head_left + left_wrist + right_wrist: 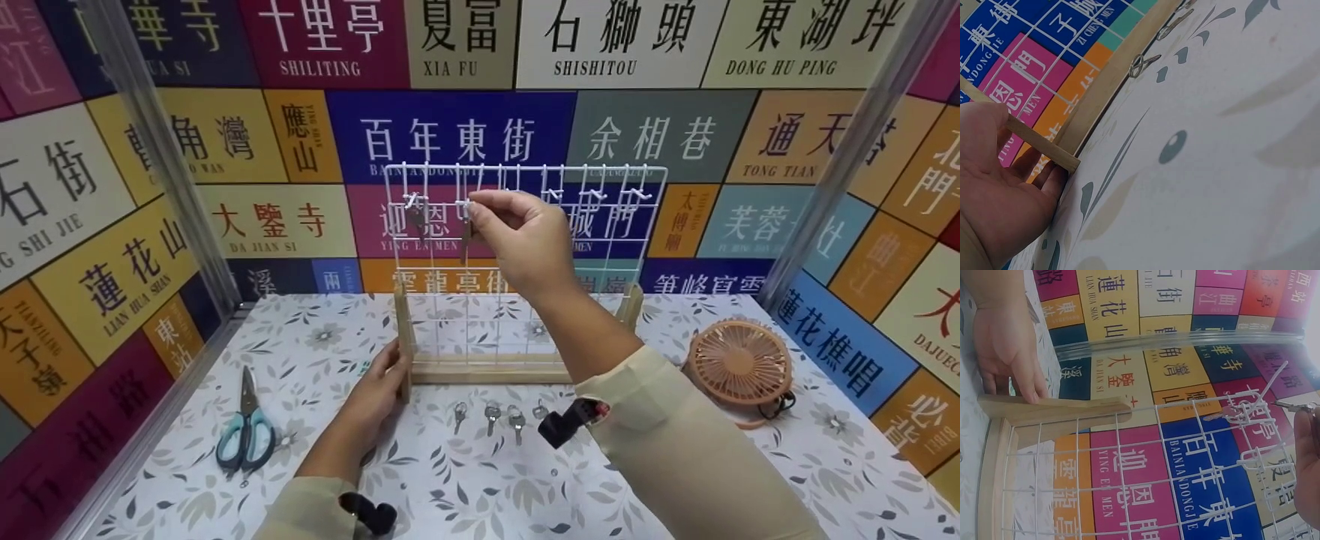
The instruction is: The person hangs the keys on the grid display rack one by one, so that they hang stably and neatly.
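Observation:
A white wire grid rack with hooks along its top stands on a wooden base point(480, 373). My right hand point(529, 236) pinches a key point(465, 244) between thumb and fingertips, up at one of the hooks. The right wrist view shows that key from the side, near the hooks; whether it touches one I cannot tell. A second key point(415, 214) hangs from the hook at the far left. Low on the left, my left hand point(382, 382) grips the rack's wooden side foot point(1044, 146). Several loose keys point(491, 418) lie on the table before the rack.
Scissors with blue-and-black handles point(246, 439) lie on the left of the flower-patterned tablecloth point(315, 322). An orange fan point(739, 364) is to the right of the rack. Printed panels surround the table, with clear posts at the back corners.

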